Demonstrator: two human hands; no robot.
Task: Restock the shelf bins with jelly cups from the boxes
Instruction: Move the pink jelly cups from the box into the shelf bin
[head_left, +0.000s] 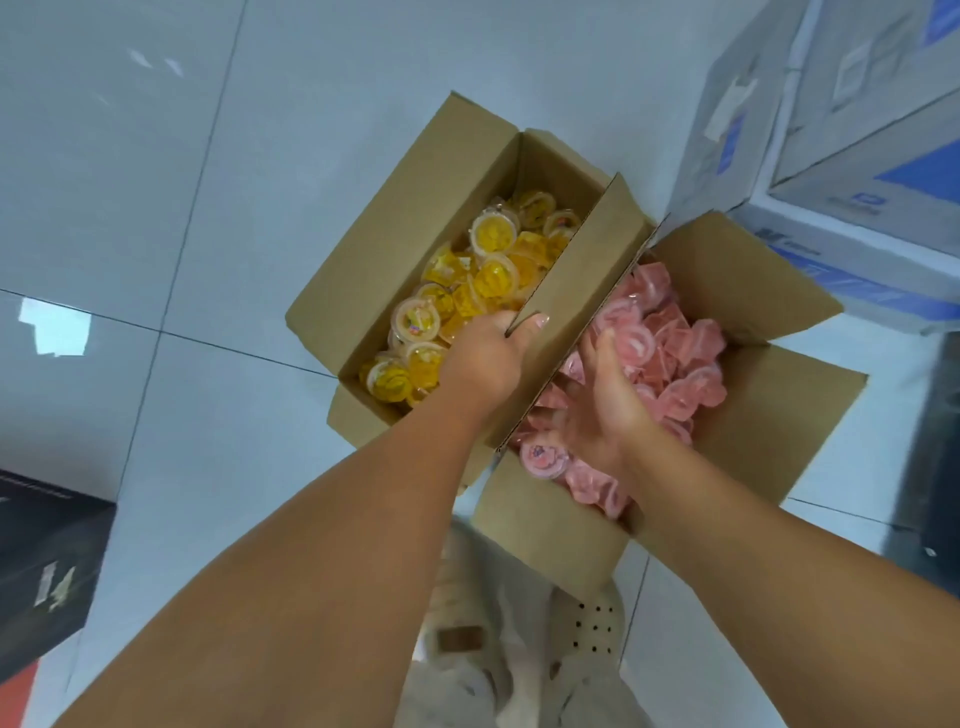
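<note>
Forearms fill the near part of the view, both reaching down over two open cardboard boxes on the tiled floor (156, 208), with pale shoes (592, 623) just below. Left box (322, 306) holds yellow jelly cups (493, 244) and right box (545, 525) holds pink jelly cups (675, 343); the boxes sit side by side, touching. Both look well filled. White stacked cartons (857, 156) are at upper right and a dark box (47, 561) at lower left. No shelf bins in view. An upright flap (587, 270) of the left box stands between the two loads. Left hand (483, 358) pinches the near corner of that flap, thumb on the pink side, fingers curled behind it on the yellow side, holding it out of the way. Right hand (608, 405) is down in the pink cups, fingers bent and dug into the pile; cannot tell whether they actually close on any cups. Step, as I judge it: grabbing a handful from the pink box, so still early in the restock. Next move calls for closing on a handful of cups without dropping any, lifting clear of the flap, then carrying them to a bin.
</note>
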